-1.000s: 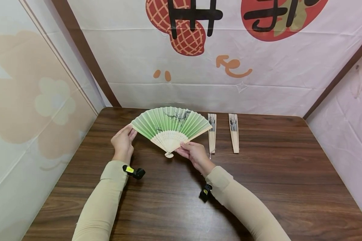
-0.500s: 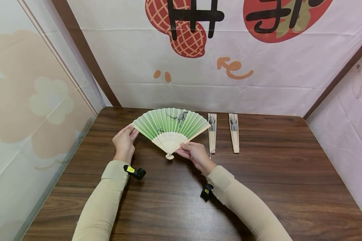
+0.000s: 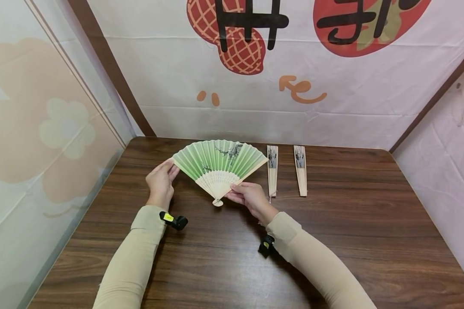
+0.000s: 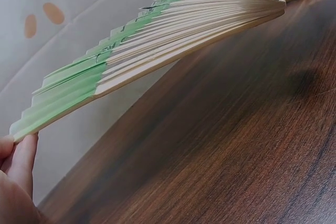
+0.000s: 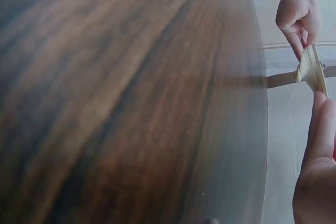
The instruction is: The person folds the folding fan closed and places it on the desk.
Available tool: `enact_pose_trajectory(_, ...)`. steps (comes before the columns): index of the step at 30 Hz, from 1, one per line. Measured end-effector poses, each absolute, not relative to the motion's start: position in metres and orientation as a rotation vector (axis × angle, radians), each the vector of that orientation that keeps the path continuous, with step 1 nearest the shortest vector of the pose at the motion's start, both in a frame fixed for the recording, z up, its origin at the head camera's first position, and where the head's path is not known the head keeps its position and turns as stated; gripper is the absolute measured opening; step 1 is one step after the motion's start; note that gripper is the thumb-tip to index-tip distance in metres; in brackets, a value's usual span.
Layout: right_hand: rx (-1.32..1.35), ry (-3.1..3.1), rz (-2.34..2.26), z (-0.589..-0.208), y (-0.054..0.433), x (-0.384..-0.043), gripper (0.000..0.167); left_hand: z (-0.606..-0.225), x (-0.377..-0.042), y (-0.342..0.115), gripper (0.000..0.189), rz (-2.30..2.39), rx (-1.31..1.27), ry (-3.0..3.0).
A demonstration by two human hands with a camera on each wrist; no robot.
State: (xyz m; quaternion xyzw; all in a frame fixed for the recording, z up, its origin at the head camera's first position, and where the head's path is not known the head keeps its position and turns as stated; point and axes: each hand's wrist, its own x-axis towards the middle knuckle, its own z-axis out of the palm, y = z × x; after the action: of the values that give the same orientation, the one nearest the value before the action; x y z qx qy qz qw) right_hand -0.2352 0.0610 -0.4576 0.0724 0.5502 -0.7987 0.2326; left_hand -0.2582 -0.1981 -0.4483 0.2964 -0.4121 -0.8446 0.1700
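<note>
A green folding fan [image 3: 221, 161] with pale ribs and a dark branch print is spread wide above the table in the head view. My left hand [image 3: 160, 182] pinches the tip of its left outer rib between thumb and fingers, which the left wrist view shows close up on the fan's edge [image 4: 52, 121]. Near the pivot, my right hand [image 3: 251, 197] grips the right guard rib, thumb on top and fingers beneath. From the right wrist view the fan's pivot end [image 5: 313, 69] appears edge-on, with the right hand's fingers [image 5: 321, 124] against it.
Two folded fans, one [image 3: 272, 171] just right of the open fan and another [image 3: 300, 171] farther right, lie on the brown wooden table [image 3: 363, 223]. A printed cloth backdrop [image 3: 255, 120] rises behind the table's far edge.
Both hands and the spread fan have shifted slightly, the fan's left edge moving a little right and its top a little nearer. The grips are unchanged, and the folded fans lie still.
</note>
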Motion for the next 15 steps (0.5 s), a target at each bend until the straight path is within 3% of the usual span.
enact_pose_trajectory(15,0.179,1.545,-2.153,-0.4608,0.0663,-0.2343,0.013,-0.4523,-0.2605,-0.1926,0.011,-2.417,0.817,-1.193)
